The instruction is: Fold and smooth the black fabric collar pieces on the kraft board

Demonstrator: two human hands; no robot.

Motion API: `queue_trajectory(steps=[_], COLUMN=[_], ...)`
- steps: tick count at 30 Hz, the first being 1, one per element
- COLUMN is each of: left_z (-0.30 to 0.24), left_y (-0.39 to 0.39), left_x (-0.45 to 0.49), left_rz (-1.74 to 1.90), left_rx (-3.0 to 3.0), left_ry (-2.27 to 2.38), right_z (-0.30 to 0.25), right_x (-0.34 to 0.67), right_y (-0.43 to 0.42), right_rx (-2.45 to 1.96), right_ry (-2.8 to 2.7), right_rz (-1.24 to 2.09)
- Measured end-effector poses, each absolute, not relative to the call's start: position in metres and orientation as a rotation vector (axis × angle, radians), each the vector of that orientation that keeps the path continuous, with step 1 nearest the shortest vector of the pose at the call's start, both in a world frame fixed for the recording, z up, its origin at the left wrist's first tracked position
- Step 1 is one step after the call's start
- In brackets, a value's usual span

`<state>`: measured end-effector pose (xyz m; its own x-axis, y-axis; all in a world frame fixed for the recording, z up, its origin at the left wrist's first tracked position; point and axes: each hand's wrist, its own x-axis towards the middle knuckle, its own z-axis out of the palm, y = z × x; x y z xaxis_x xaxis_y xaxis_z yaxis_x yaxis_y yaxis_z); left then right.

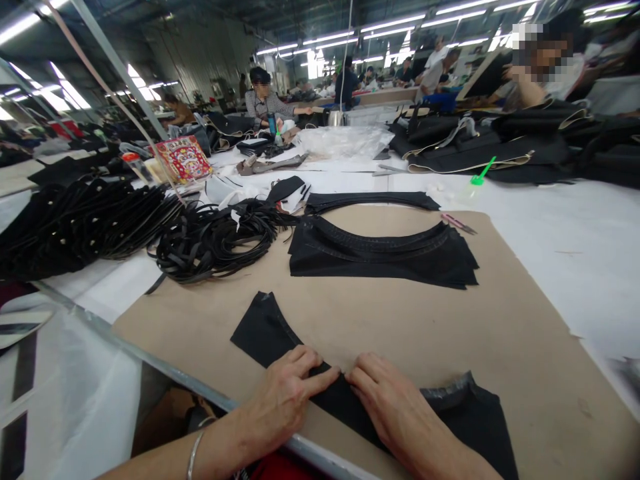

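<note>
A curved black fabric piece [263, 330] lies slantwise across the brown board at the near edge of the table. My left hand [293, 387] presses on its inner curved edge, index finger reaching along the fold and the other fingers curled. Close beside it, my right hand [387, 397] pinches the same edge with bunched fingertips. Toward the right end the edge strip [447, 393] stands up, unpressed and slightly shiny. Both hands hide the middle of the piece.
Beyond lie a stack of similar black pieces [375, 263], narrower black pieces [373, 200], and pink-handled snips [459, 224]. Coiled black straps [215, 243] and piled black parts [75, 227] sit left. A green brush [483, 172] stands farther back. Several people work behind.
</note>
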<state>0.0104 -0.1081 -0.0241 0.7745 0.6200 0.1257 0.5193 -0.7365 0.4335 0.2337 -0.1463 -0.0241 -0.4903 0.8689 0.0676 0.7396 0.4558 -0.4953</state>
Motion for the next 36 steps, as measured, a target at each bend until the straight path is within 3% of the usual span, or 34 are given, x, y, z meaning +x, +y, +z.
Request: queue_trajectory(steps=[20, 36], left_z=[-0.018, -0.026], left_y=[-0.079, -0.124], left_x=[-0.010, 0.017], left_rz=[0.334, 0.414], left_rx=[2.820, 2.692], left_ry=[0.722, 0.823], right_z=[-0.037, -0.047], right_x=[0.229, 0.238], right_y=[-0.161, -0.167], right_rx=[-1.372, -1.287], right_ry=[-2.345, -2.345], right_rz=[0.348, 0.266])
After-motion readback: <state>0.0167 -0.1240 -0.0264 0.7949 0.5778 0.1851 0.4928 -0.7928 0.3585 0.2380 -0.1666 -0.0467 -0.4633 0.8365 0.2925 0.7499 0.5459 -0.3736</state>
